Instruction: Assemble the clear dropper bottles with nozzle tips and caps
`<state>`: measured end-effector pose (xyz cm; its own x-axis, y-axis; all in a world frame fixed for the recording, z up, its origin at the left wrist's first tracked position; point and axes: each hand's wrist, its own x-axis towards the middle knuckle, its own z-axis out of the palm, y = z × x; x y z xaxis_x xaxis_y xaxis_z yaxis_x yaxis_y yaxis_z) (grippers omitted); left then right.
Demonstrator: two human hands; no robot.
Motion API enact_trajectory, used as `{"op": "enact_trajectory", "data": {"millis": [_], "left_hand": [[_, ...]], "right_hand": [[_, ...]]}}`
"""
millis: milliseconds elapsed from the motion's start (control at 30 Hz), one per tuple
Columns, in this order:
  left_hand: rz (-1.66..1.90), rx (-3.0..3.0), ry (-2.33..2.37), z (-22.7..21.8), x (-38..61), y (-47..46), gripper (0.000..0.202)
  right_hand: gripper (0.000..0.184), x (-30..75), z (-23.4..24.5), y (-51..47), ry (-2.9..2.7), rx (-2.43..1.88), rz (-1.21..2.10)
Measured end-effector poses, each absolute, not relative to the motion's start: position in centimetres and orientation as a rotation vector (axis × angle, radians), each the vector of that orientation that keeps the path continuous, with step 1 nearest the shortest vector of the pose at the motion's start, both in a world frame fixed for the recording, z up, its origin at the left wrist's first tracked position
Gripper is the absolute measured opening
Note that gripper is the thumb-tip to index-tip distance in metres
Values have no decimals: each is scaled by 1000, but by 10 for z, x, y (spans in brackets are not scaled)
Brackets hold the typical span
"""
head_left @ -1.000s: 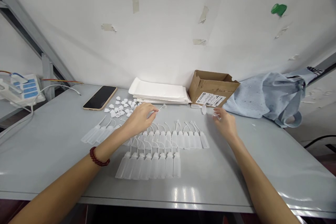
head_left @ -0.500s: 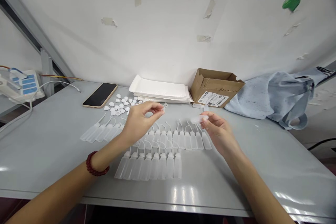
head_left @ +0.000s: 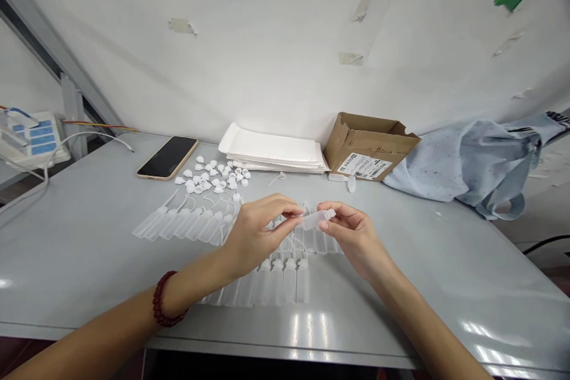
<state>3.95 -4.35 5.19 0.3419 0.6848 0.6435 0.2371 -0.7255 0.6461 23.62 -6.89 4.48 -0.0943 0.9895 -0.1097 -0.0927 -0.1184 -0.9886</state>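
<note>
Between my two hands is a small translucent squeeze bottle [head_left: 313, 221], tilted with its neck pointing right. My right hand [head_left: 360, 238] grips it near the neck with thumb and fingertips. My left hand [head_left: 258, 233], wearing a dark red beaded bracelet [head_left: 162, 300] on its wrist, pinches the bottle's base end. Below my hands lies a row of similar bottles [head_left: 276, 282] with thin white straps, partly hidden by my left arm. Another row of bottles [head_left: 171, 222] extends to the left. Behind my left hand are several small white caps [head_left: 207, 177].
A phone [head_left: 167, 157] lies back left, near a white cable and a power strip [head_left: 42, 141]. White envelopes [head_left: 271, 148] are stacked by the wall, beside an open cardboard box [head_left: 369, 151]. Light blue cloth [head_left: 454, 160] lies at the right. A loose strap [head_left: 276, 177] rests before the envelopes.
My left hand has moved right and nearer, from beside the loose strap to the bottle's base end. My right hand has shifted slightly left, turning the bottle so its neck shows at the right.
</note>
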Motion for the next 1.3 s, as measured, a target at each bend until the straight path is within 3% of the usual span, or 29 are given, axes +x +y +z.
{"op": "enact_trajectory", "data": {"millis": [333,567,1300], "left_hand": [[1418,2206,713,51,43,-48,11],[1406,2219,697,47,42,-46,13],[1243,2212,712,53,41,-53,19]], "right_hand": [[37,229,49,-77,-1447,-916,1682],[45,226,48,-78,-1430,-942,1533],[32,226,49,-78,-1258,-1108,1372]]}}
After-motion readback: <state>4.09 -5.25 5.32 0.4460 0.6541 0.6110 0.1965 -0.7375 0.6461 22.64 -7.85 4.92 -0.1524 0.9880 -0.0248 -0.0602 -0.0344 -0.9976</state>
